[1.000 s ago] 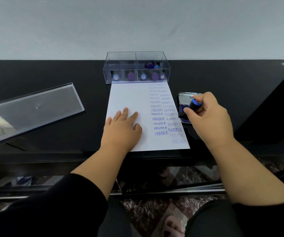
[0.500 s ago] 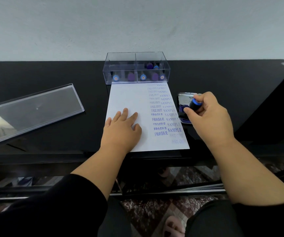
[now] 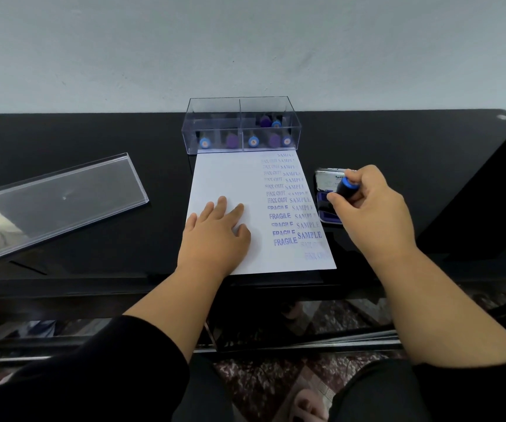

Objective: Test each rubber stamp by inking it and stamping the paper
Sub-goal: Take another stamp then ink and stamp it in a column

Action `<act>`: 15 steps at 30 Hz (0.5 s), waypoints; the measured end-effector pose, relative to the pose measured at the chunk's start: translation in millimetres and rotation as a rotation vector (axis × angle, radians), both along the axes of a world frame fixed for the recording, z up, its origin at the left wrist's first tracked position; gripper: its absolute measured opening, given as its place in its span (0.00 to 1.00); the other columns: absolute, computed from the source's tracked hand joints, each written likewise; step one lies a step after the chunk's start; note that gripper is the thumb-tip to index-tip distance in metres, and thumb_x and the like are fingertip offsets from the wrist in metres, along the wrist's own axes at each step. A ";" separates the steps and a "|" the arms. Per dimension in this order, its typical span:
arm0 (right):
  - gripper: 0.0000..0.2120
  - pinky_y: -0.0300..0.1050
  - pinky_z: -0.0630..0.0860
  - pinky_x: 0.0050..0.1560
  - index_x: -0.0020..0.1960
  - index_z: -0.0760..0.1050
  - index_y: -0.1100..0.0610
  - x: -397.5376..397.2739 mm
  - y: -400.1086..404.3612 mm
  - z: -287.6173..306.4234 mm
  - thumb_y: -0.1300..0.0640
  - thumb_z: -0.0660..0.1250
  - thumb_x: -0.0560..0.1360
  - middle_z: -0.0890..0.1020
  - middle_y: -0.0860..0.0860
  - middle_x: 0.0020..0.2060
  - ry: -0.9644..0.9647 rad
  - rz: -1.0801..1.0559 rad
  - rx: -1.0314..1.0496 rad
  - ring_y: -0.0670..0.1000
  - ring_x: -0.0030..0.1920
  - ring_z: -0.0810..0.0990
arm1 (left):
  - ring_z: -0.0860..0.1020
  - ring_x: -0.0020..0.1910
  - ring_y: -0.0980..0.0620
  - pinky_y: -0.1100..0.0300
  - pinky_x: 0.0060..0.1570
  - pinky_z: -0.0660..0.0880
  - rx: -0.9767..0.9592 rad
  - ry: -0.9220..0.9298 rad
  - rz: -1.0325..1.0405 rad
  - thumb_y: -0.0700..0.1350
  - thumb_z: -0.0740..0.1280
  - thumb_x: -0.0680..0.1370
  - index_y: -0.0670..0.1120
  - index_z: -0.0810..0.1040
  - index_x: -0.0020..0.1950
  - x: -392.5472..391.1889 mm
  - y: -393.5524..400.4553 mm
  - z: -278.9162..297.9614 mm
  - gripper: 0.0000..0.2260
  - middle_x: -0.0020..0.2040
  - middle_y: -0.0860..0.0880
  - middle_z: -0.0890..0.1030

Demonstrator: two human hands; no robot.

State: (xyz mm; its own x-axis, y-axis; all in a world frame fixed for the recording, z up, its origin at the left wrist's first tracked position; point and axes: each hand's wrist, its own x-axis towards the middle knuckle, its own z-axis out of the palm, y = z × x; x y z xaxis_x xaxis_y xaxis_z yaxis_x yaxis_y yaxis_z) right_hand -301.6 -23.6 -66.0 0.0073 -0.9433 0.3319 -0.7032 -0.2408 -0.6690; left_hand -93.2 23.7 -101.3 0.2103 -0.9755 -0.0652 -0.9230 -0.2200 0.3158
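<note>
At the left of the frame a clear flat plastic lid [image 3: 59, 197] lies on the glossy black table [image 3: 93, 135]. At centre, against the wall, a clear two-compartment plastic box [image 3: 241, 126] holds blue and purple round-handled stamps [image 3: 253, 142]; two lie in its left compartment and the rest in its right. Just below it lies the white sheet of paper [image 3: 227, 178], its right side printed with blue columns reading FAX OUT, FRAGILE and SAMPLE. The left hand [image 3: 215, 239] rests flat on the paper, fingers straight and slightly spread. At centre right, the right hand [image 3: 370, 211] pinches a black blue-capped rubber stamp [image 3: 345, 187], tilted over the open blue ink pad [image 3: 326, 205] beside the paper; its face seems to touch the pad, though fingers hide the contact.
</note>
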 end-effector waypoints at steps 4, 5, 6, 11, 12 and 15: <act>0.11 0.40 0.67 0.39 0.55 0.71 0.52 -5.6 -8.0 0.1 0.54 0.67 0.75 0.73 0.39 0.39 -0.014 -0.031 -0.004 0.47 0.42 0.75 | 0.45 0.77 0.54 0.55 0.74 0.40 0.005 -0.003 0.002 0.52 0.48 0.82 0.58 0.53 0.77 1.2 -0.6 -0.8 0.22 0.79 0.54 0.47; 0.11 0.40 0.67 0.40 0.56 0.71 0.52 -7.7 -11.2 -0.2 0.54 0.67 0.75 0.73 0.40 0.42 -0.012 -0.044 -0.006 0.47 0.43 0.75 | 0.45 0.77 0.54 0.54 0.74 0.40 0.007 -0.005 0.000 0.52 0.48 0.82 0.58 0.52 0.77 1.5 -1.1 -0.7 0.22 0.79 0.53 0.46; 0.11 0.40 0.67 0.40 0.56 0.71 0.52 -9.6 -14.2 -0.5 0.55 0.67 0.75 0.73 0.40 0.44 -0.007 -0.056 -0.005 0.46 0.43 0.74 | 0.45 0.77 0.54 0.54 0.74 0.40 0.010 -0.007 -0.001 0.52 0.48 0.82 0.58 0.52 0.77 1.5 -1.5 -0.8 0.22 0.79 0.53 0.46; 0.13 0.41 0.68 0.40 0.60 0.71 0.51 -13.6 -29.4 -4.3 0.55 0.66 0.76 0.73 0.42 0.41 0.017 -0.098 0.019 0.47 0.43 0.74 | 0.45 0.77 0.55 0.55 0.74 0.40 -0.001 0.001 0.002 0.52 0.48 0.82 0.58 0.52 0.77 0.6 -2.2 -2.1 0.22 0.79 0.54 0.47; 0.13 0.41 0.68 0.40 0.60 0.71 0.50 -12.8 -31.6 -5.1 0.55 0.65 0.76 0.73 0.43 0.40 0.025 -0.103 0.025 0.48 0.43 0.74 | 0.45 0.77 0.55 0.55 0.74 0.40 -0.005 0.002 0.003 0.52 0.48 0.82 0.58 0.52 0.77 0.4 -2.0 -2.5 0.22 0.79 0.54 0.47; 0.14 0.42 0.68 0.39 0.62 0.71 0.49 -8.6 -37.5 -7.4 0.55 0.64 0.76 0.76 0.46 0.42 0.060 -0.098 0.035 0.49 0.43 0.74 | 0.45 0.77 0.54 0.55 0.74 0.40 -0.010 0.003 0.002 0.52 0.49 0.82 0.58 0.52 0.77 0.4 -2.2 -2.9 0.22 0.79 0.54 0.47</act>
State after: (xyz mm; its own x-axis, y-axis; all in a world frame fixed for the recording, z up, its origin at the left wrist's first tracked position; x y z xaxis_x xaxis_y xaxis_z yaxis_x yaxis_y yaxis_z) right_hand -310.1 -61.1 -73.5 -0.0670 -0.9514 0.3005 -0.7610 -0.1461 -0.6321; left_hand -92.9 21.4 -104.2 0.2123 -0.9756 -0.0562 -0.9215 -0.2190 0.3208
